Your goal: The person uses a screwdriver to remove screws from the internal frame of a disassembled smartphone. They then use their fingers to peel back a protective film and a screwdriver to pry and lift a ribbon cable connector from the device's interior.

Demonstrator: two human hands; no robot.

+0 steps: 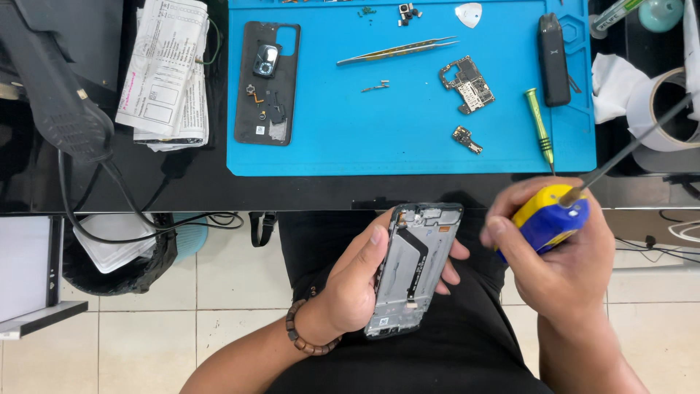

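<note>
A blue mat (408,138) covers much of the dark desk (182,186). On it lie a black back cover (267,84) at the left, a black case (553,60) at the right, tweezers (397,50), a main board (467,84), a green screwdriver (540,130) and a small board (467,138). Folded papers (166,73) sit left of the mat. Below the desk edge, over the lap, the left hand (357,284) wraps around an opened phone frame (412,266), thumb on its left edge. The right hand (558,255) closes on a blue-and-yellow driver (547,217), its shaft pointing up and right; the tip is probably out of view.
</note>
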